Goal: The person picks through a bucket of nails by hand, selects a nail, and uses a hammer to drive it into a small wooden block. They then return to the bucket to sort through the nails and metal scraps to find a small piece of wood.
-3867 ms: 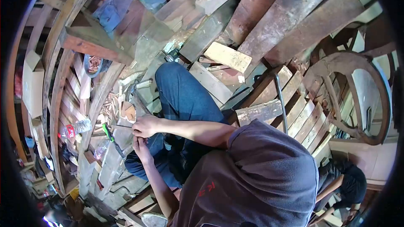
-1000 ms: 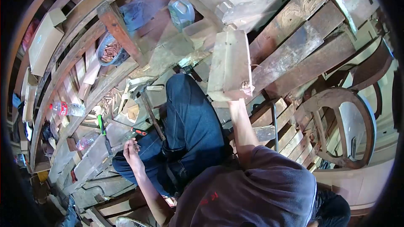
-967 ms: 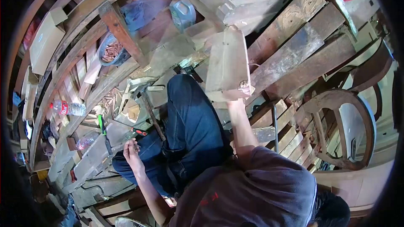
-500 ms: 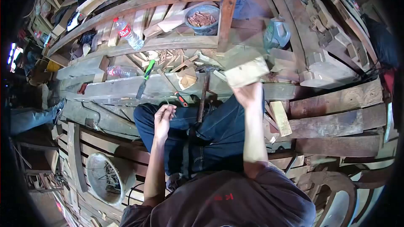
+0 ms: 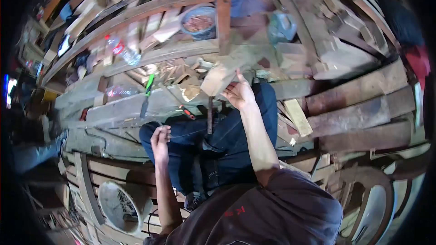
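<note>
in the head view, your right hand [image 5: 240,93] has its fingers around the near right side of a pale wood block [image 5: 216,80], seemingly gripping it, though blur hides the exact contact. the block is just above your knees, in front of the wood scraps [image 5: 175,71]. your left hand [image 5: 161,141] hangs over your other leg, fingers curled; whether they pinch anything, you cannot tell. the block should handle as stiff, moderately weighty, dry rather than slippery, and hard to break, though its edges may splinter. a hold across its narrow sides, thumb opposing fingers, near the middle, should balance better than one end.
</note>
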A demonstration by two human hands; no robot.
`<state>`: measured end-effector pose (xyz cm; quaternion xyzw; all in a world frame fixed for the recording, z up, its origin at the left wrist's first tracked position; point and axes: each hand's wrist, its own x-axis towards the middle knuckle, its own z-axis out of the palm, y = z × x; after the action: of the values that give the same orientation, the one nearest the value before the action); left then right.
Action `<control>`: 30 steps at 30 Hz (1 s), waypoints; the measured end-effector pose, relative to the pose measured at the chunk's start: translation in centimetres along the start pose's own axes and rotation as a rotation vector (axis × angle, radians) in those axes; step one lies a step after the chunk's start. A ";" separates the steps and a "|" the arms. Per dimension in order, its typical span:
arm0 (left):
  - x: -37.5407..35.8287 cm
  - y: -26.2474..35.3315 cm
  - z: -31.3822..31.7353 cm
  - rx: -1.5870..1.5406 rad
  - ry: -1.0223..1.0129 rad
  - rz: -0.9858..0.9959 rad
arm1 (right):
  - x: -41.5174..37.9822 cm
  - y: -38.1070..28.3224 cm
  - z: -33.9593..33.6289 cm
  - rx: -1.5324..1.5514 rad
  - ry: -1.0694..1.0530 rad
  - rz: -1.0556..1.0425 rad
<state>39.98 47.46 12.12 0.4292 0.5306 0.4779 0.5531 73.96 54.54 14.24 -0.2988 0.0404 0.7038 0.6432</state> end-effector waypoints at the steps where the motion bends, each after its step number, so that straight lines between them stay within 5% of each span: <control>1: -0.1 0.1 0.0 0.029 0.012 -0.014 | -0.7 -1.0 -0.4 -0.128 -0.004 -0.070; 5: 0.2 -1.3 -0.3 0.001 -0.023 -0.039 | -5.9 -5.7 -0.6 -0.581 0.305 -0.472; 8: 0.7 -1.7 0.1 -0.013 -0.046 -0.056 | -10.6 -9.6 -2.7 -0.847 0.245 -0.885; 14: 1.9 -1.4 2.8 -0.073 -0.097 -0.057 | -20.4 -13.6 -7.7 -1.394 0.778 -1.049; 20: 3.8 -3.1 6.3 -0.094 -0.201 -0.052 | -21.5 -11.2 -20.0 -1.644 1.116 -0.750; 24: 3.4 -2.4 10.5 -0.060 -0.193 -0.135 | -21.3 -8.1 -22.8 -1.758 1.168 -0.198; 25: 5.3 -4.3 9.3 -0.045 -0.382 -0.107 | -21.7 -7.3 -22.6 -1.772 1.147 -0.177; 30: 5.7 -2.8 12.5 0.069 -0.474 -0.094 | -19.8 -4.5 -25.9 -1.862 1.053 -0.166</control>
<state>52.55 53.02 9.18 0.5228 0.4216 0.3190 0.6687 87.62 26.39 3.88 -0.9393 -0.2604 0.1945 0.1098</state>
